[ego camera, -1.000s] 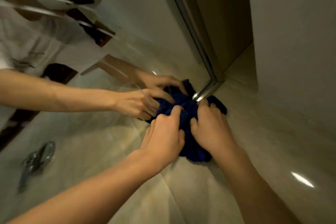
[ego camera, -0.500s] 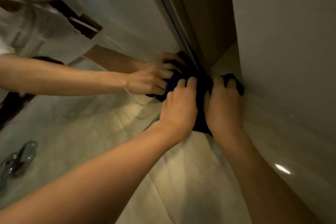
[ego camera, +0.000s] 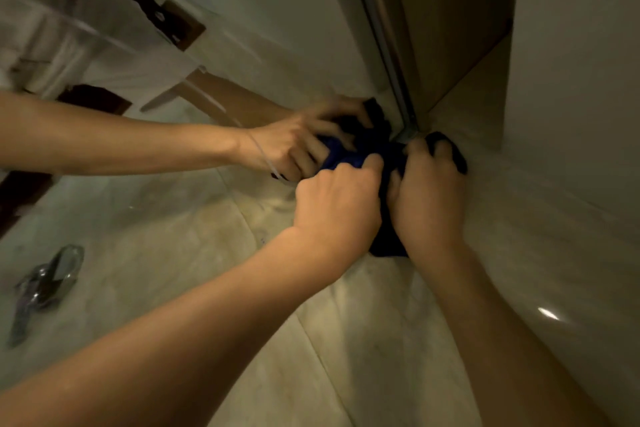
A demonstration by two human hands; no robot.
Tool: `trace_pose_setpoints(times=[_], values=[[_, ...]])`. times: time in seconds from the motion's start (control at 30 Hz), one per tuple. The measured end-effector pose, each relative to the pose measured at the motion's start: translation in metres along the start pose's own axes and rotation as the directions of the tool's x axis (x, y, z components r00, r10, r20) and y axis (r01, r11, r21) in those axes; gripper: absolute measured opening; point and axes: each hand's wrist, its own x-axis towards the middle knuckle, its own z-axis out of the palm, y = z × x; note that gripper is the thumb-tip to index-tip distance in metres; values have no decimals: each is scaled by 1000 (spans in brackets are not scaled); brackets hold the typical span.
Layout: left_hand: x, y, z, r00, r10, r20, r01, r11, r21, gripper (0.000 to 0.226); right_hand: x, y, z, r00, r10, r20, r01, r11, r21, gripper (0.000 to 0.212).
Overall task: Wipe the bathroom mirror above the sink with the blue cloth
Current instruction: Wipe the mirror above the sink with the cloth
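The blue cloth (ego camera: 384,239) lies bunched on the marble counter, pushed into the bottom corner of the mirror (ego camera: 277,45). My left hand (ego camera: 337,208) and my right hand (ego camera: 429,198) both press down on it side by side, fingers curled over its top edge. Most of the cloth is hidden under my hands. The mirror reflects both hands and the cloth as a second pair of arms coming in from the left.
The mirror's metal frame (ego camera: 384,38) runs up from the corner, with a wooden panel (ego camera: 457,10) and a pale wall (ego camera: 581,80) to its right. A chrome tap (ego camera: 45,284) shows at the lower left. Marble counter (ego camera: 346,340) extends toward me.
Both hands have pushed the cloth along the counter up into the mirror's bottom corner. Since half a second ago they have barely shifted.
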Motion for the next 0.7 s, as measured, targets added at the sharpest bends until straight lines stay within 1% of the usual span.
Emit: trace_pose_setpoints(times=[0.07,0.13,0.2,0.23,0.3,0.37,0.43,0.5,0.57,0.6,0.7], values=[[-16,-11,4,999,-36,39,39,997,-70,32,-13,-6,0,998,-46,48,48,998,-35,31],[-36,-25,9,996,-54,72,65,984,-166,37,-25,-12,-2,988,-101,118,105,994,-28,31],[-49,-33,13,996,-58,65,74,954,-290,35,-30,-13,-5,975,-135,174,135,991,10,29],[-49,-34,14,997,-55,49,69,939,-336,30,-30,-12,-9,973,-143,179,142,990,18,27],[-42,-24,10,999,-47,1,44,918,-394,24,-27,-4,-17,983,-123,136,124,992,5,25],[-26,-6,3,997,-1,-73,-29,909,-417,34,-20,12,-29,998,-51,44,51,999,8,26],[-6,11,-6,986,35,-162,-102,898,-428,44,-11,28,-40,999,22,-47,-19,998,64,31],[14,21,-11,981,14,-194,-94,908,-409,43,-2,33,-40,997,16,-76,-10,997,77,33],[27,21,-8,986,-37,-162,-19,943,-332,40,5,28,-30,998,-15,-57,18,999,42,31],[27,19,-2,988,-41,-150,-2,962,-272,41,8,23,-24,998,-15,-61,16,1000,23,31],[15,6,17,992,21,-122,-32,996,-84,41,15,8,-10,995,14,-102,-19,999,-51,29]])
